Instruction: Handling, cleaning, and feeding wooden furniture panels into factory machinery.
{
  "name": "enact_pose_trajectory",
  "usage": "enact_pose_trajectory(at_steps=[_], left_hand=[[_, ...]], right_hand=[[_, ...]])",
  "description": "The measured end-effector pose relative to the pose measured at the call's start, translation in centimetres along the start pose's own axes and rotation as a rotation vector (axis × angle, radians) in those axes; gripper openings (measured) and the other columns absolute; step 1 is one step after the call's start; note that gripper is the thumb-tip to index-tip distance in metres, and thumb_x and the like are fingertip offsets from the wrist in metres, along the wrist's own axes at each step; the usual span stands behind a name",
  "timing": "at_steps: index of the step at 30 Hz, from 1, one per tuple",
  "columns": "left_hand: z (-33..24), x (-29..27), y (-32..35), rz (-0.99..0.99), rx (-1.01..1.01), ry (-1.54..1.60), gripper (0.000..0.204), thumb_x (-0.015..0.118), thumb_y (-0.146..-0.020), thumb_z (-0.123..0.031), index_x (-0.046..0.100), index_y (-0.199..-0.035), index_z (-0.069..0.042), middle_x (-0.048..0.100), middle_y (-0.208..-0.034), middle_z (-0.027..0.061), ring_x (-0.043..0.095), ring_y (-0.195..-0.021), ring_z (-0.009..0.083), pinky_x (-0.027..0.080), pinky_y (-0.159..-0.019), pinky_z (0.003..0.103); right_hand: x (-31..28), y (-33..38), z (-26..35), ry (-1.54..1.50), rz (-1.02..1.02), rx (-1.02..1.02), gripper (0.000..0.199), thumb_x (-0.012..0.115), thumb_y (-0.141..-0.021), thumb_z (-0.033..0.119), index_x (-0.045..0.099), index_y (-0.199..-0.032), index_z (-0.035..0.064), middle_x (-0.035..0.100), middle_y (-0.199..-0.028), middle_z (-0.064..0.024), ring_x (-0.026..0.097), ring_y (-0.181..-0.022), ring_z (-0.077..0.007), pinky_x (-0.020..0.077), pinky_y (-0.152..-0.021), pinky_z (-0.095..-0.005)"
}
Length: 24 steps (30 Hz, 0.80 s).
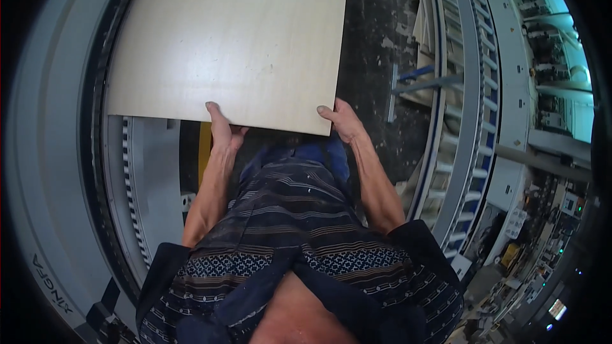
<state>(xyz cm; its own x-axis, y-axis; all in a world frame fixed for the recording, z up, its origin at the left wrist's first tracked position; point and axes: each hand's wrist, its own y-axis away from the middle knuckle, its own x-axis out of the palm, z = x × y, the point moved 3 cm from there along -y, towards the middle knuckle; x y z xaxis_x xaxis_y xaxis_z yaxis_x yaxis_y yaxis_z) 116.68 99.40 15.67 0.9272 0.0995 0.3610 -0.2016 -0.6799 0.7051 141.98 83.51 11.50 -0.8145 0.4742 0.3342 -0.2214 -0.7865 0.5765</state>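
- A large pale wood-grain panel (229,38) is lying flat in front of the person, reaching out over the grey machine bed (51,153) on the left.
- The left hand (223,130) is clamping the panel's near edge, thumb on top, fingers underneath.
- The right hand (341,121) is gripping the near right corner the same way.
- A dark, scuffed floor (376,57) is showing just right of the panel.
- A roller conveyor (472,121) with blue rails is curving along the right, well apart from the panel.
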Motion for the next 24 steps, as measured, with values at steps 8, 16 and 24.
enact_pose_trajectory(at_steps=[8,16,24], left_hand=[[5.7,-11.6,11.0,-0.118,-0.036,0.003,0.074,0.031,-0.094,-0.071,0.040,-0.143,-0.017,0.051,-0.139,0.0075,0.052,-0.124,0.0290,0.046,-0.095,0.051],[11.6,-25.2,21.5,-0.096,-0.006,-0.039,0.074,0.029,-0.095,-0.071,0.042,-0.141,-0.015,0.056,-0.131,0.0106,0.059,-0.114,0.0293,0.052,-0.084,0.048],[15.7,-37.4,31.8,-0.100,-0.035,-0.106,0.072,0.027,-0.094,-0.071,0.043,-0.140,-0.019,0.057,-0.131,0.0065,0.059,-0.112,0.0268,0.051,-0.081,0.045]], right_hand=[[3.9,15.8,-12.2,0.027,0.167,0.017,0.077,0.072,-0.074,-0.001,0.037,-0.142,-0.0031,0.059,-0.122,-0.0137,0.062,-0.102,-0.0203,0.0553,-0.086,-0.0329],[5.9,27.8,-24.2,-0.169,0.188,0.106,0.043,0.055,-0.098,0.024,0.050,-0.131,-0.0014,0.065,-0.108,-0.0127,0.067,-0.093,-0.0210,0.0591,-0.080,-0.0407],[10.6,40.4,-35.5,-0.166,0.155,0.101,0.036,0.052,-0.102,0.033,0.057,-0.123,0.0038,0.066,-0.097,-0.0080,0.068,-0.083,-0.0187,0.0606,-0.077,-0.0385]])
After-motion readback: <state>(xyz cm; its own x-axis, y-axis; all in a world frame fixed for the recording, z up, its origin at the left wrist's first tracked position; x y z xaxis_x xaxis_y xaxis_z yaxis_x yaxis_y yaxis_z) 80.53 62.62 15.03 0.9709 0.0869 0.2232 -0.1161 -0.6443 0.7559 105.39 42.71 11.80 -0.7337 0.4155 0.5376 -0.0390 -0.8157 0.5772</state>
